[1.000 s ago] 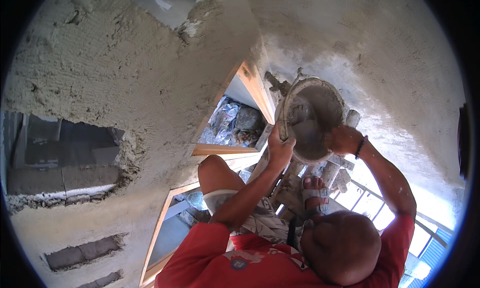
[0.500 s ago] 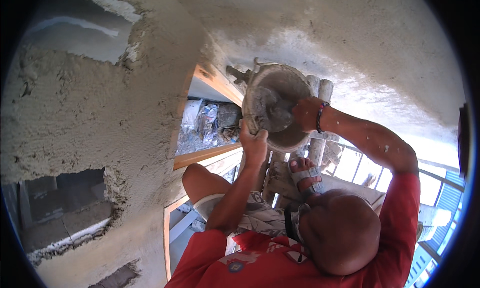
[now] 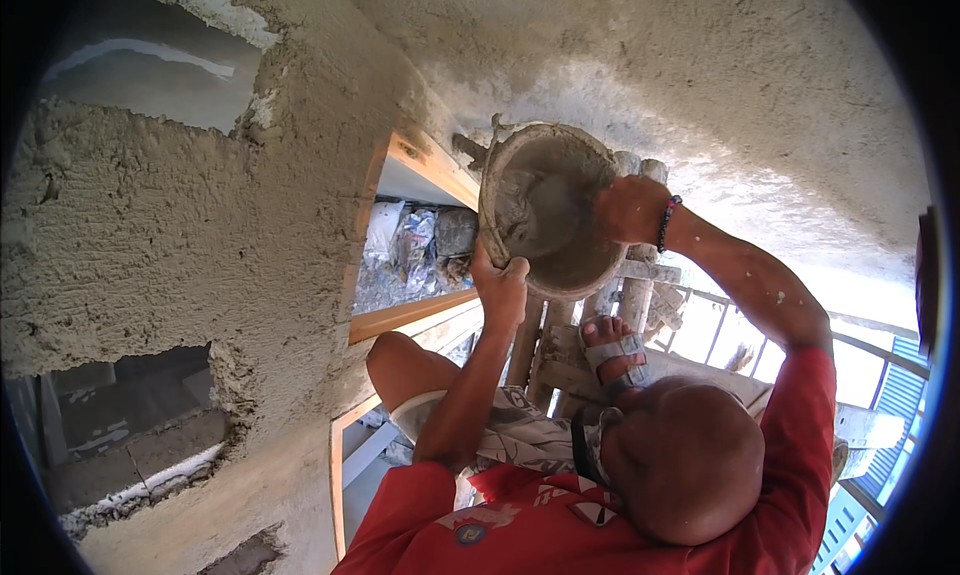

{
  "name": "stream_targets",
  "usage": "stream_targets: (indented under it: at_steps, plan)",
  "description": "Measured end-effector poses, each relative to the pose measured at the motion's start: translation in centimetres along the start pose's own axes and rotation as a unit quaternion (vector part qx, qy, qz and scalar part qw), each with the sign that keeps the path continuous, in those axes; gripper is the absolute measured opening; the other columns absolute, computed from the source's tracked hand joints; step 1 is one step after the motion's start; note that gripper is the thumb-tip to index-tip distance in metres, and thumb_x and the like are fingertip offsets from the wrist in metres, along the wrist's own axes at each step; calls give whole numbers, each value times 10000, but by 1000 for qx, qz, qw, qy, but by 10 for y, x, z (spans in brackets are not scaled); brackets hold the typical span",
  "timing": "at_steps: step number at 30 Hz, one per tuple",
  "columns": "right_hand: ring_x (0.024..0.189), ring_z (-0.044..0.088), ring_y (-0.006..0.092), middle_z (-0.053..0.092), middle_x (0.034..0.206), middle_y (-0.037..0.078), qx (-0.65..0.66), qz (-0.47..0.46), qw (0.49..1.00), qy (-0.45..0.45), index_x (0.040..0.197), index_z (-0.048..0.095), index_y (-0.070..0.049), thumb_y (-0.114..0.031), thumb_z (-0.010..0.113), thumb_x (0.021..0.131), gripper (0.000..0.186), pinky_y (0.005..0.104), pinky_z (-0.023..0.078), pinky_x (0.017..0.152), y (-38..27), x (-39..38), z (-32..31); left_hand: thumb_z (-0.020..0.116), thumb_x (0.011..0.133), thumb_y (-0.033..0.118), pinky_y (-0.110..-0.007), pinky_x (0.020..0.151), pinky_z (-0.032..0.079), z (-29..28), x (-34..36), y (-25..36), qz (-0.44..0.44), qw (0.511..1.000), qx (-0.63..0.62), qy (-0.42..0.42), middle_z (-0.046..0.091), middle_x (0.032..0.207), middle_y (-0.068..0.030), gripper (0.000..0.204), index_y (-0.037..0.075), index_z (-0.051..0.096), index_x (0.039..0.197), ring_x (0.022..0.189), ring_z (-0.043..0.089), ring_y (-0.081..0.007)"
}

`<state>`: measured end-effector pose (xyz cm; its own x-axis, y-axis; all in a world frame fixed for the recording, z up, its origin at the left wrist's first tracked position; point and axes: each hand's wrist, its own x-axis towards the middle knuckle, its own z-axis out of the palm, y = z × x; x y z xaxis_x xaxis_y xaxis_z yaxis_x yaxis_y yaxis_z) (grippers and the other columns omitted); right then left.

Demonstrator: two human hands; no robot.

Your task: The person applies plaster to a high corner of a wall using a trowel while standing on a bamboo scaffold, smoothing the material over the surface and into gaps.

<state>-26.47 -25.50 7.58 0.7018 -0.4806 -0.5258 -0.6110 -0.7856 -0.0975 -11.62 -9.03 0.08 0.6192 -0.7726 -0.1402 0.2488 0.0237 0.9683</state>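
Nearest, at the lower edge: red shirt [image 3: 560, 540] and bare head [image 3: 690, 465] of the person, knee bent. Left hand [image 3: 503, 287] was closed on the near-left rim of the bucket [image 3: 562, 283], thumb over the edge. Right hand [image 3: 632, 212], bracelet [image 3: 668, 223] at the wrist, was curled at the bucket's right side, fingers down inside; fingertips hidden, so cannot tell how far open or whether it held anything. Bucket was ahead of the person, mouth up toward the camera, grey mix [image 3: 540, 215] inside. Below it were rough planks [image 3: 555, 360], with a sandalled foot [image 3: 612, 347] on them. Left of the bucket, a wooden frame [image 3: 410, 317] edged a gap showing rubbish [image 3: 415, 240]. Rough wall [image 3: 200, 245] with cut-outs filled the left; blue corrugated sheet [image 3: 900, 400] was far right.
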Motion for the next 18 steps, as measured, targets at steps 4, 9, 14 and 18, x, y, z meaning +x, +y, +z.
stream_targets:
  at_steps: [4,9,14,18]
  plan:
    - [933,649,325,661,954,175,-20,6,995,99,968,667,-55,-188,596,787,236,400,541,746,-6,-1,-4,486,688,-92,-264,842,427,1,-2,4,9,1000,18,-8,572,1050,-94,488,-53,490,1174,940,537,-149]
    - [967,647,299,670,949,163,-60,-8,998,-3,991,674,-35,-175,586,800,252,369,541,767,-23,5,7,501,688,-79,-279,839,432,3,-4,-7,40,995,88,-17,577,1021,-111,481,-59,488,1169,914,540,-159]
    - [957,650,266,672,977,152,74,-21,986,-149,1029,663,-34,-207,563,824,286,350,545,754,-24,8,-5,493,674,-90,-264,827,435,0,-2,-9,13,1000,28,1,578,1035,-88,504,-54,490,1177,903,539,-153]
    - [813,669,268,670,930,160,259,-78,956,-109,1004,648,-42,-263,563,842,287,362,545,715,-9,4,-12,479,668,-95,-249,829,434,-5,3,-4,-5,1000,-28,0,578,1060,-78,525,-52,485,1192,914,540,-146]
